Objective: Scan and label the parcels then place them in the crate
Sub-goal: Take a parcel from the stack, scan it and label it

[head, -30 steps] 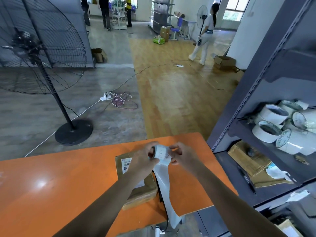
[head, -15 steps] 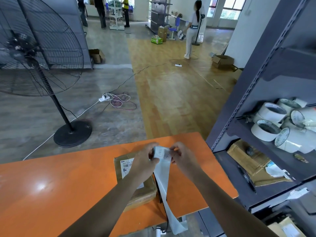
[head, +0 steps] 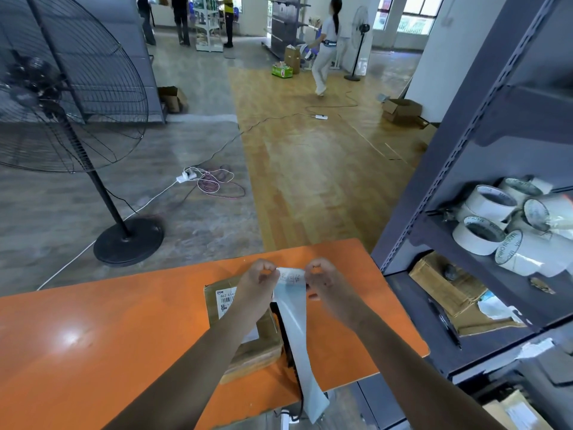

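Two pinches, one label. My left hand [head: 257, 287] and right hand [head: 325, 285] each hold an upper corner of the small white label [head: 290, 278]. The fingers [head: 267, 269] are narrow, curled with the thumbs onto the paper. The backing strip [head: 296, 330] hangs down from the label and trails past the near edge of the worktop [head: 93, 336]. The parcel [head: 257, 352], a brown carton, lies flat on the worktop under my left wrist, its shipping sticker [head: 224, 301] partly showing. The crate is not in view.

Step, as I judge it: labelling, with the label coming off its backing. I cannot tell whether the scan is done. The next move calls for freeing the label whole, keeping it flat, and pressing it onto bare cardboard clear of the sticker's barcode.

Against half a second ago, both hands stay over the parcel with the same grip. The label looks drawn a little flatter. The parcel has not shifted. The person in the background [head: 325, 51] now stands further left in the view.
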`<state>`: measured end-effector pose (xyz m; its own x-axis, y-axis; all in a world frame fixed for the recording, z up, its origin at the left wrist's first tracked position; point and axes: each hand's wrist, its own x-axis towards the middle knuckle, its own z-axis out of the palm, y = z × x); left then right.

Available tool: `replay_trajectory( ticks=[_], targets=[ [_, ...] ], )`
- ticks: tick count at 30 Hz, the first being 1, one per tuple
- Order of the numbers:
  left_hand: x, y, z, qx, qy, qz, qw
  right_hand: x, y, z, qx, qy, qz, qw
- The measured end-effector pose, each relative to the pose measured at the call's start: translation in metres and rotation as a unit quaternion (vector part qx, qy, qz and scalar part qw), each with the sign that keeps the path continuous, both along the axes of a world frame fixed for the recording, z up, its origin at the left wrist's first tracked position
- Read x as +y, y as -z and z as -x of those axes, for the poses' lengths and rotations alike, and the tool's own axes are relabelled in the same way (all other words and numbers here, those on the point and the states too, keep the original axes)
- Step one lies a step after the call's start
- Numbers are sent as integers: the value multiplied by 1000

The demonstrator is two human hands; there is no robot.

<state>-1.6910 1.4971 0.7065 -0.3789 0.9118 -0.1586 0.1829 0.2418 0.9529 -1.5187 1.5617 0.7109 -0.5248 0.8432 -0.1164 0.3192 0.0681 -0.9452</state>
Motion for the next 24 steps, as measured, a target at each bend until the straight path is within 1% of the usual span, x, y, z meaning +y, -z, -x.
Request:
replay_trajectory(
  ticks=[3,5,10,12,16,18,22,24],
  targets=[
    [-2,2,0,29,13,-20,999,-2,-1,1,60,38,62,996],
    [-3,2,0,26,19,-30,999,-2,-2,2,75,72,92,990],
    [-6,5,2,6,62,-46,997,3,-4,1,56,124,191,972],
    [-6,7,0,-14,69,-47,996,5,-2,0,53,140,214,965],
    [-3,10,-8,-37,54,-25,998,8,3,-4,55,176,220,958],
    [1,12,-14,-66,35,-9,997,10,6,-9,56,192,212,956],
    [12,18,-33,-151,-36,42,987,21,12,-26,26,237,187,953],
    [18,23,-43,-172,-77,52,981,29,16,-41,6,262,170,950]
  ],
)
